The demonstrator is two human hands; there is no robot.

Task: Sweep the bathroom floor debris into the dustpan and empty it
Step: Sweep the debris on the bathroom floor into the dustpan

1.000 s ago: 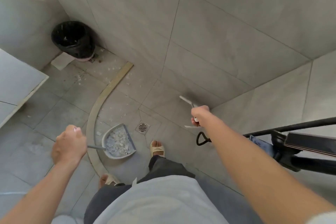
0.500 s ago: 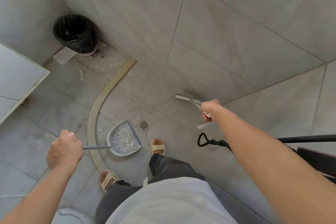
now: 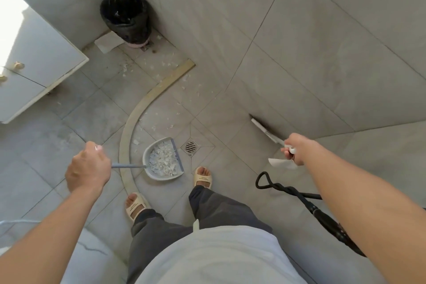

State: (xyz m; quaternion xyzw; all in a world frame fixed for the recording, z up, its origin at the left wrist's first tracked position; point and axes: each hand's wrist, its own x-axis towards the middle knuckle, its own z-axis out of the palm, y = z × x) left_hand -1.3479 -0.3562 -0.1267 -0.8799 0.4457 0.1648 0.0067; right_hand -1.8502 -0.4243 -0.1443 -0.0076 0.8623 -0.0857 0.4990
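Observation:
My left hand (image 3: 88, 168) grips the long handle of a grey dustpan (image 3: 147, 176), which sits low over the floor beside the floor drain (image 3: 190, 146) and is full of white debris (image 3: 162, 160). My right hand (image 3: 297, 148) grips the handle of a broom (image 3: 265, 130); its white head points toward the wall at the right. More white scraps (image 3: 161, 64) lie scattered on the tiles near the far corner. A black-lined trash bin (image 3: 125, 17) stands in that corner.
A curved beige threshold strip (image 3: 129, 131) runs across the floor. A white cabinet (image 3: 34, 57) stands at the left. A black hose or tool handle (image 3: 299, 193) lies at the right by the wall. My sandalled feet (image 3: 202, 176) stand near the dustpan.
The view has swung so the bin and cabinet show more fully. The dustpan stays beside the drain in my left hand, and my right hand with the broom has moved further right.

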